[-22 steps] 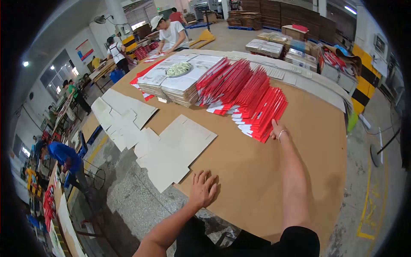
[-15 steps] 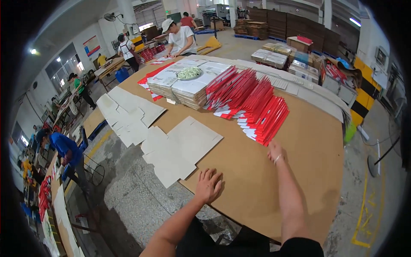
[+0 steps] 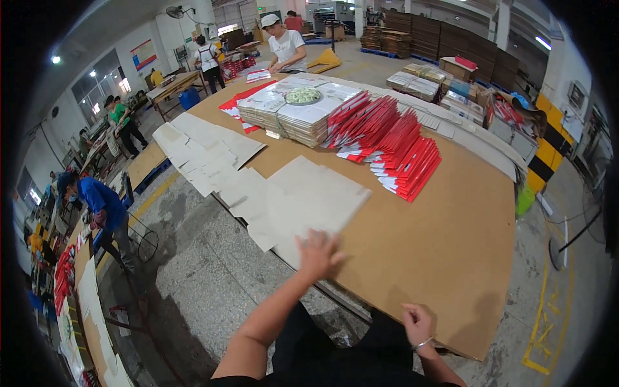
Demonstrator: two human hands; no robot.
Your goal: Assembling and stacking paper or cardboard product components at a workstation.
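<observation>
My left hand (image 3: pixel 319 253) lies with spread, slightly blurred fingers on the near end of a grey cardboard sheet (image 3: pixel 319 190). This flat, die-cut sheet overlaps other grey sheets (image 3: pixel 200 151) that stretch away along the table's left edge. Close to the table's front edge, my right hand (image 3: pixel 418 324) is curled into a loose fist, with no object showing in it. Farther off, a fanned row of red and white folded card pieces (image 3: pixel 403 151) leans on the brown tabletop (image 3: pixel 432 251), apart from both hands.
A tied stack of white-topped cardboard (image 3: pixel 290 113) bears a round dish of pale green pieces (image 3: pixel 303 96). Across the table a person in a white cap (image 3: pixel 287 51) handles red and white card. A person in blue (image 3: pixel 103 209) works at the left. Bundles (image 3: pixel 409 84) stand at right.
My right hand has drawn back from the red card row to the table's front edge. My left hand has moved onto the grey sheet, which has shifted to the right.
</observation>
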